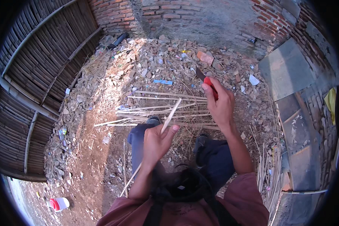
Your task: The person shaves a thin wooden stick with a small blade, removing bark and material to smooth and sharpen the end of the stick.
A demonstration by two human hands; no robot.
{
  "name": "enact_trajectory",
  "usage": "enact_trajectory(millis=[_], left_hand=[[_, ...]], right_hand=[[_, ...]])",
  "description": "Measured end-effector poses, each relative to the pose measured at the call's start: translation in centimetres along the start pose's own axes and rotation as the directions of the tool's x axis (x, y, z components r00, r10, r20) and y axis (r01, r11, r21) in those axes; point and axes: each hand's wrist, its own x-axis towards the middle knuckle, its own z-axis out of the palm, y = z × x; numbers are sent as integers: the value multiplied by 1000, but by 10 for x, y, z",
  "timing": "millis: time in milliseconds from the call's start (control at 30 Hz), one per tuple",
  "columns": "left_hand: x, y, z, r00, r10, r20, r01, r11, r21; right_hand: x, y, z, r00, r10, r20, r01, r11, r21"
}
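My left hand [154, 145] is closed around a pale split bamboo strip [171, 115]. The strip slants up and to the right out of the fist, and its thin tail runs back beside my left forearm. To the right and a little higher, my right hand [222, 103] grips a knife [201, 74] with a red and black handle. Its dark blade points up and left, apart from the strip. Beyond my knees, several bamboo strips [154, 112] lie crosswise on the ground between my two hands.
Rubble [158, 56] covers the ground up to a brick wall [207, 17]. A bamboo slat wall [45, 49] stands left. Boards [288, 69] lean at the right, near more long strips [269, 180]. A white container with a red lid [64, 203] lies at lower left.
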Motion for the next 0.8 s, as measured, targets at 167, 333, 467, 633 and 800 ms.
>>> enact_trajectory(millis=[167, 333, 467, 633, 800], left_hand=[[2, 4, 0, 995, 98, -11, -98, 995, -28], [10, -8, -14, 993, 52, 110, -36, 989, -146], [11, -9, -14, 981, 185, 64, -165, 957, -239], [9, 2, -25, 972, 111, 207, -73, 981, -182], [11, 4, -25, 955, 249, 162, -232, 966, -118]], right_hand=[[-2, 21, -9, 980, 192, 55, -197, 976, 89], [-35, -1, 11, 964, -153, 216, 103, 969, 225], [-45, -14, 22, 869, -417, 266, 348, 897, 272], [-53, -13, 34, 860, -425, 281, 378, 902, 207], [-53, -16, 35, 876, -415, 245, 374, 906, 196]])
